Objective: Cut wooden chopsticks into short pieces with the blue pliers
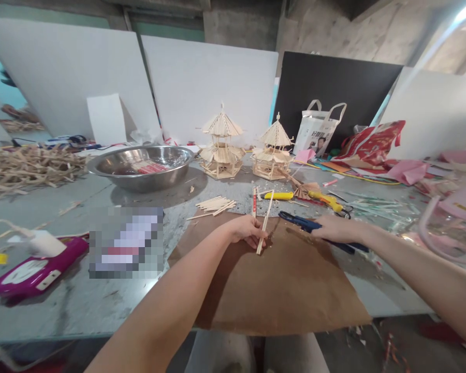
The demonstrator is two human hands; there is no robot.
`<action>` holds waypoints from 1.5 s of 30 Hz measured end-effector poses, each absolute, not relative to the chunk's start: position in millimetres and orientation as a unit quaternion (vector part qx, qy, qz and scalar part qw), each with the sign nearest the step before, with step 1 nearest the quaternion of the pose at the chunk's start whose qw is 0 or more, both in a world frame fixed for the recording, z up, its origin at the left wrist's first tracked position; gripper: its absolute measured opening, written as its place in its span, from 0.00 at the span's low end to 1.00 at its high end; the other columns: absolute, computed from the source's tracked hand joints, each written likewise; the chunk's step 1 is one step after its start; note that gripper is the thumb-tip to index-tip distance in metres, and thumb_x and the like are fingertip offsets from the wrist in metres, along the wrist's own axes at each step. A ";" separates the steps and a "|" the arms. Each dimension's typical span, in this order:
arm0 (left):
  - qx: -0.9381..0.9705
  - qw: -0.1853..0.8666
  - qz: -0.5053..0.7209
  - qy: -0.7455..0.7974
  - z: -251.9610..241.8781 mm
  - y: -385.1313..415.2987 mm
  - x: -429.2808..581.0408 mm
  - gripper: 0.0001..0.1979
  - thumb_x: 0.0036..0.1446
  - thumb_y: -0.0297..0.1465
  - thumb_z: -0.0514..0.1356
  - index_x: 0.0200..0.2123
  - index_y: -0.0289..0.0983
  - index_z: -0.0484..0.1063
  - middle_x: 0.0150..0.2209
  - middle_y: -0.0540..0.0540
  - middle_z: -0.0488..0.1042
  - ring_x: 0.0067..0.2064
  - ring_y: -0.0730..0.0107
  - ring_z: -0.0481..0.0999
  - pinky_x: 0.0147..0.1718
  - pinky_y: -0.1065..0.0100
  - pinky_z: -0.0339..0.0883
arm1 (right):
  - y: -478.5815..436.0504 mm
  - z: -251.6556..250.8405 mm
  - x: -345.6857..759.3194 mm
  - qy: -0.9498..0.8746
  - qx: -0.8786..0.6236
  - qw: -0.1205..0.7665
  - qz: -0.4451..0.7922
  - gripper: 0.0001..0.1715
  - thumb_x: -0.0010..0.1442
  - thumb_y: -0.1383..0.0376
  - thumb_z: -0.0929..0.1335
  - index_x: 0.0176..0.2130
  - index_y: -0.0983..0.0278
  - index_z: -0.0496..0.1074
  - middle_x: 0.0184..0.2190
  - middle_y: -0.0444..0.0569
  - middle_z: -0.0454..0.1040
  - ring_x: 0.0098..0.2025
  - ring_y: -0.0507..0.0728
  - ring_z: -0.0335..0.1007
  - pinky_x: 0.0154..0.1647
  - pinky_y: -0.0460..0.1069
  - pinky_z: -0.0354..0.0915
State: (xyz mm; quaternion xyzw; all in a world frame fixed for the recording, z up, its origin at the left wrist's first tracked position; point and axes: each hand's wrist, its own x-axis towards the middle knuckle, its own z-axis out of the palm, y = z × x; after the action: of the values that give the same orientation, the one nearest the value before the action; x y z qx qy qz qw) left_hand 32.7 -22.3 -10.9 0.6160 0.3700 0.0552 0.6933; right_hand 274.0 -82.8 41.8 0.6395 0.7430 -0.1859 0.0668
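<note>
My left hand is closed around two thin chopsticks that stand tilted over a brown paper sheet. My right hand lies over a pair of blue-handled shears at the sheet's far right corner, fingers wrapped on the handles. A small heap of cut bamboo sticks lies just beyond the sheet.
Two small stick pagoda models stand at the back. A steel bowl sits left of them, a pile of wood strips far left. Yellow-handled tools, a purple device, bags and pink paper clutter the sides.
</note>
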 end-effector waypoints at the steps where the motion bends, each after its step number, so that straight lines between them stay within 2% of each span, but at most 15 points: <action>1: 0.619 0.691 0.049 0.369 -10.8 -22.4 32.8 0.16 0.33 0.37 0.65 0.25 0.31 0.69 0.21 0.47 0.73 0.22 0.71 0.72 0.24 0.70 0.64 | -82.2 43.0 271.2 0.740 0.636 0.071 -0.207 0.16 0.46 0.57 0.60 0.27 0.64 0.70 0.29 0.48 0.71 0.31 0.56 0.65 0.28 0.46 0.57; 7: 0.646 0.666 0.008 0.374 -9.5 -21.4 32.6 0.14 0.34 0.36 0.64 0.22 0.31 0.69 0.20 0.46 0.73 0.21 0.71 0.72 0.22 0.70 0.65 | -79.7 49.3 247.2 0.692 0.655 0.126 -0.276 0.18 0.42 0.55 0.61 0.27 0.66 0.69 0.26 0.48 0.70 0.25 0.54 0.64 0.20 0.45 0.54; 13: 0.653 0.665 -0.012 0.362 -10.9 -18.3 31.9 0.13 0.35 0.35 0.63 0.23 0.31 0.69 0.21 0.45 0.74 0.22 0.70 0.72 0.22 0.70 0.65 | -81.3 50.9 244.2 0.694 0.656 0.148 -0.257 0.20 0.41 0.55 0.60 0.29 0.68 0.69 0.27 0.50 0.70 0.25 0.54 0.64 0.19 0.45 0.54; 19: 0.654 0.667 -0.039 0.356 -9.5 -19.4 32.5 0.10 0.37 0.32 0.62 0.24 0.31 0.70 0.21 0.45 0.74 0.22 0.70 0.72 0.21 0.70 0.66 | -84.1 49.4 242.0 0.701 0.647 0.164 -0.251 0.20 0.42 0.55 0.60 0.26 0.68 0.69 0.25 0.50 0.69 0.24 0.54 0.64 0.19 0.45 0.54; 24: 0.656 0.668 -0.044 0.350 -4.7 -24.7 35.1 0.08 0.37 0.31 0.62 0.22 0.31 0.69 0.19 0.48 0.72 0.20 0.75 0.71 0.22 0.73 0.66 | -84.8 49.1 235.3 0.705 0.643 0.161 -0.251 0.21 0.42 0.55 0.59 0.27 0.68 0.69 0.25 0.50 0.70 0.24 0.54 0.65 0.20 0.46 0.55; 45: 0.662 0.642 -0.083 0.378 -4.6 -24.6 36.5 0.05 0.37 0.26 0.59 0.22 0.30 0.67 0.17 0.49 0.71 0.19 0.75 0.70 0.20 0.73 0.65 | -83.9 41.3 223.0 0.724 0.636 0.130 -0.234 0.22 0.42 0.55 0.61 0.31 0.68 0.71 0.28 0.51 0.71 0.26 0.55 0.66 0.20 0.46 0.55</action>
State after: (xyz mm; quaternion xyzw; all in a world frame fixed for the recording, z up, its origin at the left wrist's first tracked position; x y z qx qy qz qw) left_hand 36.5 -24.6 -4.6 0.6619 0.3783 -0.0832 0.6417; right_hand 223.0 -83.9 41.3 0.6362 0.7235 -0.2344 0.1296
